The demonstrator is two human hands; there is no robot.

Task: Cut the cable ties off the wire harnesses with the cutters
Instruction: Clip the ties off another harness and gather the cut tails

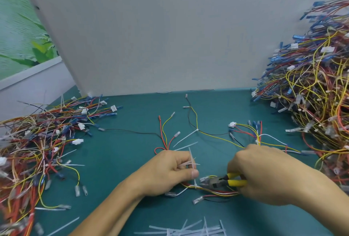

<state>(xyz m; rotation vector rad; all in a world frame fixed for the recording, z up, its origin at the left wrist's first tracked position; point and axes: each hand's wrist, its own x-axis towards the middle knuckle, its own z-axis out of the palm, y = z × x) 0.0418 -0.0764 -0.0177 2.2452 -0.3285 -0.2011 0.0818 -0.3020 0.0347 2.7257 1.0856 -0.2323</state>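
Left hand [166, 171] is pinching the red-yellow-white wire harness [217, 192] flat, steadying its white plastic cable tie [195, 184] just beside the thumb. Right hand [264, 173] is gripping yellow-handled steel cutters [224, 180], nose aimed at that tie, apparently about to snip.

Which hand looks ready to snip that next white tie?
The right hand. It already holds the yellow-handled cutters, whose nose sits beside the white cable tie on the harness. The left hand is busy holding cut ties and steadying the wires.
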